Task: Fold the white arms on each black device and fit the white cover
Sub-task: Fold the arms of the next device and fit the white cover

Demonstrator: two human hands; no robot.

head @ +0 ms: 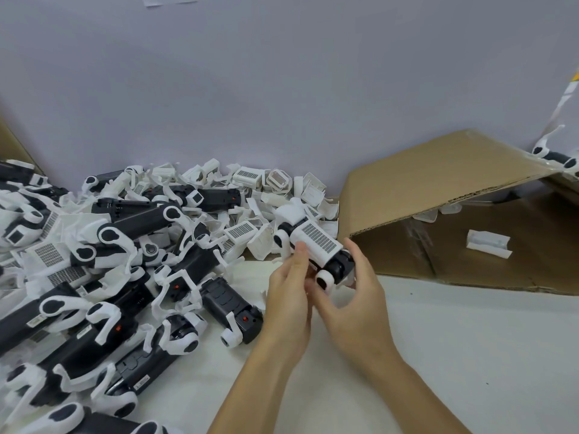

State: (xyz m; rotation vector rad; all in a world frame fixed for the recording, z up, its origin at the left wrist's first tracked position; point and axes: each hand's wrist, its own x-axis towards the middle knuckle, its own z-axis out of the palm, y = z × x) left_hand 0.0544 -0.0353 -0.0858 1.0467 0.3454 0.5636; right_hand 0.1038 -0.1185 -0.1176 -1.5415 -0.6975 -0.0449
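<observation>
I hold one black device (340, 267) above the table, near the middle of the view. A white cover (316, 238) with a printed grid sits on its top, and its white arms lie folded against the body. My left hand (289, 296) grips the device's left side, thumb up against the cover. My right hand (354, 296) curls around its near right end. A large heap of black devices (131, 277) with white arms spread out fills the left of the table. Loose white covers (250, 180) are piled behind it, along the wall.
An open cardboard box (438, 195) lies on its side at the right, with a white piece (488, 242) inside. Another device (554, 156) rests on top of the box at the far right. The white table (454, 355) lies below my hands. A grey wall stands behind.
</observation>
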